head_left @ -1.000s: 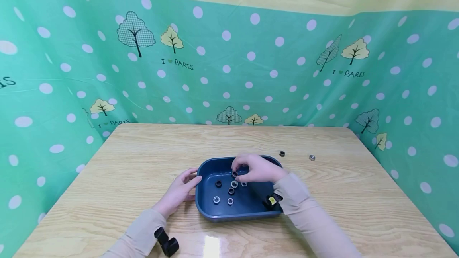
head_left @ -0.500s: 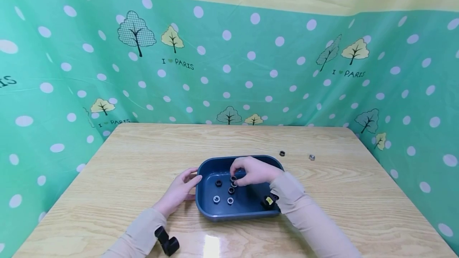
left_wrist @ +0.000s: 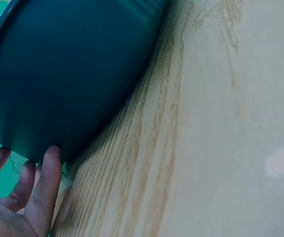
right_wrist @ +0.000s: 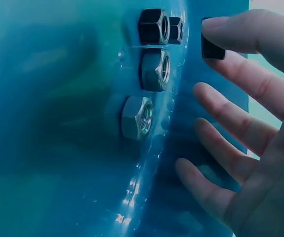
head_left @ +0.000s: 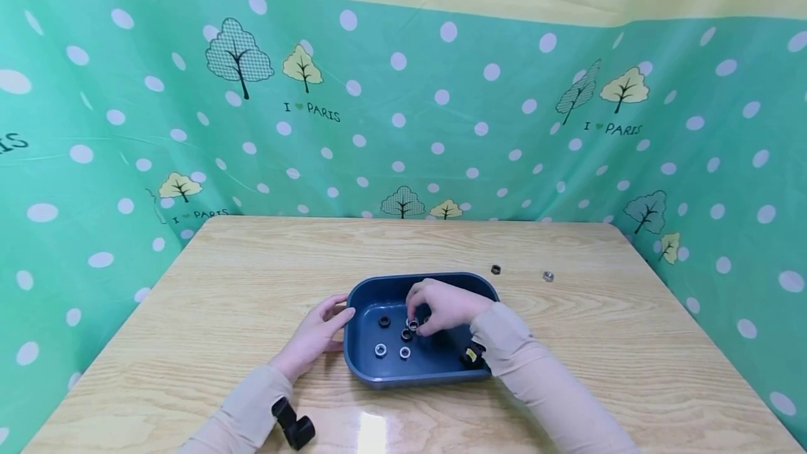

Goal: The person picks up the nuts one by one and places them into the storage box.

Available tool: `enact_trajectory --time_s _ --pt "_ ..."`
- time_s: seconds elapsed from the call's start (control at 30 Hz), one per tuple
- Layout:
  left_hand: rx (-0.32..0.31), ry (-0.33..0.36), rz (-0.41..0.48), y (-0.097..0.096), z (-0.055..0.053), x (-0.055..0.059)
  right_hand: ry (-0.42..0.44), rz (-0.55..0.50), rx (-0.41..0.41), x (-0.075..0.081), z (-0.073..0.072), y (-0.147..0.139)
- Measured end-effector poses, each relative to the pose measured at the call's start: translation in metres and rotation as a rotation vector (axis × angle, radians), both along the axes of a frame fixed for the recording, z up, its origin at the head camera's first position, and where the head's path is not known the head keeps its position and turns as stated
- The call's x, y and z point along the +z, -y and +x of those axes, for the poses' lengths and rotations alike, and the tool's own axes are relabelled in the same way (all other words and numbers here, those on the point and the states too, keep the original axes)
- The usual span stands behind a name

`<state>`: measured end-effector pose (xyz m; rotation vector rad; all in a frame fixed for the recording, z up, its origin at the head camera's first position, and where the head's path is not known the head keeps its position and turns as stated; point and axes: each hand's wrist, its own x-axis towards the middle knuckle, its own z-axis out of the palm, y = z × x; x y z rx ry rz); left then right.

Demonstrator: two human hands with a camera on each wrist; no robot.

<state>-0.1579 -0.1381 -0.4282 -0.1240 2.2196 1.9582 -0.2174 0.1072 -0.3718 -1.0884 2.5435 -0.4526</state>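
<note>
A dark blue tray [head_left: 435, 377] rests on the wooden table. My left hand [head_left: 318, 335] is at its left end; in the left wrist view, fairly straight fingers [left_wrist: 45, 192] touch the outer wall. Over the tray, my right hand [head_left: 444, 305] pinches a black hex nut [right_wrist: 212, 47] between thumb and index finger, the other fingers spread. On the tray floor lie a black nut [head_left: 384, 321], another black nut [head_left: 406, 335], a silver nut [head_left: 380, 350] and a second silver nut [head_left: 405, 353]. Two silver nuts [right_wrist: 137, 117] beneath the right hand are partly hidden in the head view.
Beyond the tray's right end, a black nut [head_left: 496, 270] and a silver nut [head_left: 548, 276] lie on the table [head_left: 271, 258]. A green dotted curtain [head_left: 403, 125] hangs behind and along both sides. Black wrist cameras [head_left: 295, 426] sit at the cuffs.
The right hand has lowered the black nut slightly toward the nuts on the tray floor, its wrist shifting a little left. The left hand has stayed at the tray's end.
</note>
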Motion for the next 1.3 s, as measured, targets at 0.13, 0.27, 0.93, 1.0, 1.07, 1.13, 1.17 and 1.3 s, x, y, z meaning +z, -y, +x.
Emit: enact_trajectory --time_s 0.13,0.27,0.93,1.0,1.07,1.13,1.17,1.3 --pt "0.004 0.001 -0.001 0.0 0.0 0.001 -0.01 0.026 -0.004 0.0 0.002 0.0" --pt "0.007 -0.002 -0.005 0.0 0.0 0.0 -0.022 0.05 0.01 -0.001 0.002 0.0" --pt "-0.005 -0.008 -0.019 0.002 0.0 -0.001 -0.024 0.098 0.041 -0.01 0.004 0.003" --pt "-0.011 -0.012 -0.023 0.002 0.0 -0.001 -0.025 0.101 0.044 -0.01 0.005 0.003" --pt "-0.014 -0.013 -0.024 0.001 0.001 0.0 -0.027 0.106 0.045 -0.01 0.005 0.002" --pt "-0.014 -0.013 -0.024 0.001 0.0 -0.001 -0.029 0.111 0.046 -0.011 0.005 0.002" --pt "-0.016 -0.014 -0.025 0.001 0.0 -0.001 -0.029 0.112 0.047 -0.011 0.006 0.002" --pt "-0.012 -0.008 -0.023 0.002 0.0 -0.002 -0.031 0.126 0.049 -0.012 0.006 0.003"
